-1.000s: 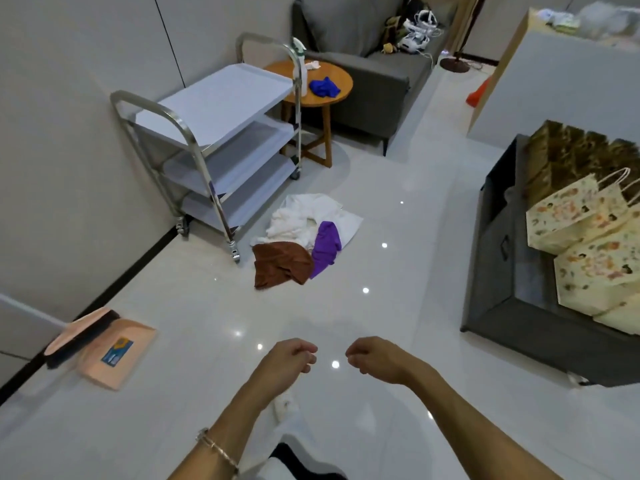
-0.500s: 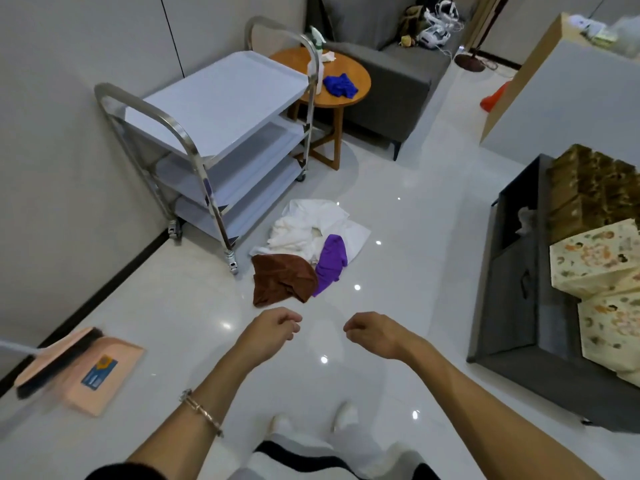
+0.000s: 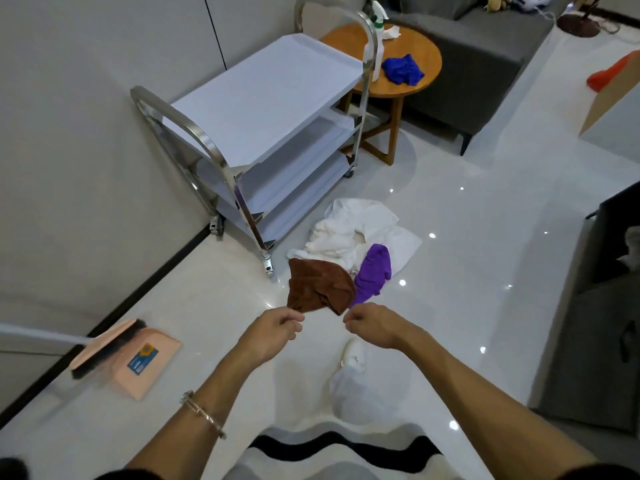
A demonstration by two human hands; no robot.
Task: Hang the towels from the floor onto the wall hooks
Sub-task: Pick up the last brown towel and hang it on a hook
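A heap of towels lies on the glossy white floor beside the cart: a brown towel [image 3: 318, 287] in front, a purple towel [image 3: 374, 273] to its right, and crumpled white towels [image 3: 346, 230] behind them. My left hand [image 3: 273, 332] and my right hand [image 3: 374, 325] are stretched forward side by side, just short of the heap in the picture. The fingers of both are loosely curled and hold nothing. No wall hooks are in view.
A steel three-shelf cart [image 3: 277, 95] stands against the left wall. Behind it is a round wooden table [image 3: 426, 81] with a blue cloth [image 3: 401, 69] and a spray bottle [image 3: 377, 46]. A pink dustpan [image 3: 145, 362] lies at the left, a dark cabinet [image 3: 588, 323] at the right.
I have walked toward the towel heap, so it now sits just beyond my hands. Both hands stay raised and loosely curled, holding nothing.
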